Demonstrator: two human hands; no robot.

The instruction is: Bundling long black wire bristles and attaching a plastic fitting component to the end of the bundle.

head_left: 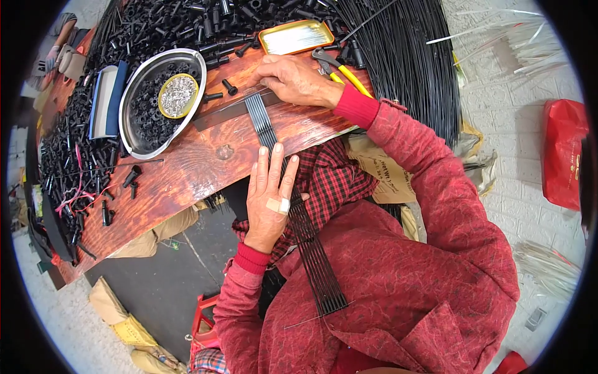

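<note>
A narrow strip of parallel black rods (309, 238) runs from the tabletop down over my lap, with thin cross wires along it. My left hand (269, 198), bandaged on the back, lies flat on this strip near the table edge. Its fingers are stretched out and the thumb tip shows at the strip's right side. My right hand (294, 82) rests on the table just beyond the strip's far end, fingers bent together; anything between them is hidden. Beneath its wrist and beside the strip's end lies a flat dark bar (227, 115).
Pliers with yellow handles (352, 78) lie right of my right hand, near a yellow tray of thin wires (296, 37). An oval metal tray (126, 128) holds black parts and a small yellow dish (163, 109). Black tubes (180, 28) heap behind; long black rods (411, 68) lie right.
</note>
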